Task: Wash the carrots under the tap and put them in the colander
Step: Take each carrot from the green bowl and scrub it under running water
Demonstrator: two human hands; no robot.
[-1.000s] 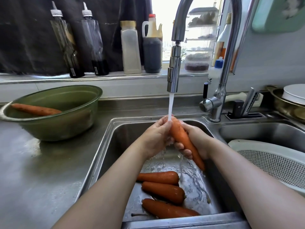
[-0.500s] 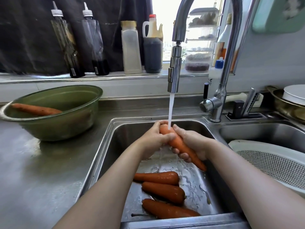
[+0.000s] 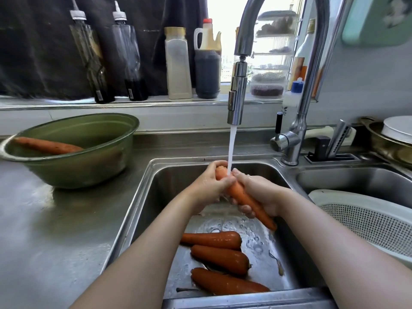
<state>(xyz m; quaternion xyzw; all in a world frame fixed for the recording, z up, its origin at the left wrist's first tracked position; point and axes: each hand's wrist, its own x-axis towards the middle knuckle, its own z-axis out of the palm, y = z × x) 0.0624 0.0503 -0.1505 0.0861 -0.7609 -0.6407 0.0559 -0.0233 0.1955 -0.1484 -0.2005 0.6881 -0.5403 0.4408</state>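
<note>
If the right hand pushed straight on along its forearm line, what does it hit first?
Most likely the left hand, which grips the same carrot just ahead of it; depth is unclear.

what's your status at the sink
Left hand and right hand grip one carrot under the tap. Three carrots in sink, fifth carrot in green bowl. Nothing blocks colander.

The left hand (image 3: 206,186) and right hand (image 3: 263,194) hide parts of the carrot (image 3: 242,194). The colander (image 3: 367,221) is cut off at right, perhaps by half.
</note>
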